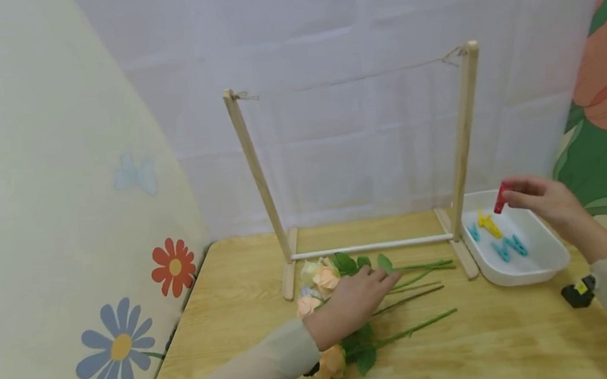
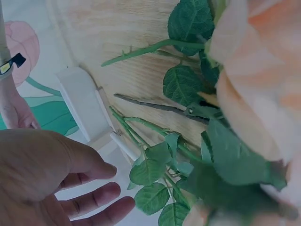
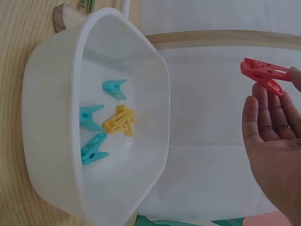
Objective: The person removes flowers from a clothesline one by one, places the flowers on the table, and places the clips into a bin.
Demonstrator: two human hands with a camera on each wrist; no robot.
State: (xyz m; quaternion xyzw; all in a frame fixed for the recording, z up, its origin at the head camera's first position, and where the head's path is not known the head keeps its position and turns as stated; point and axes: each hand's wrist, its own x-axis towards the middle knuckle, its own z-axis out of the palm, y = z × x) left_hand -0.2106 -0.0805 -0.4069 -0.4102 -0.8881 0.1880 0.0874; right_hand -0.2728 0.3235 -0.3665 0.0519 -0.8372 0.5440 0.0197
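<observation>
Above the white plastic tub [image 3: 51, 117], my right hand [image 1: 549, 205] pinches a red clothespin [image 3: 263, 73] between thumb and fingers. Inside the tub lie a yellow clothespin [image 3: 121, 121] and several teal clothespins, one of them a teal clothespin [image 3: 114, 88] set apart. My left hand [image 1: 355, 303] hovers over the artificial roses, fingers loosely extended and holding nothing in the left wrist view. The peach rose [image 1: 331, 364] lies nearest the front, its green stem [image 1: 421, 326] pointing right. More pale roses [image 1: 325, 277] lie beyond the left hand, partly hidden by it.
A wooden frame [image 1: 465, 137] stands at the back of the table [image 1: 228, 319], with a twine line [image 1: 359, 78] strung between its posts and a white rod [image 1: 369, 247] low across it. A white cloth hangs behind. Painted walls stand at either side.
</observation>
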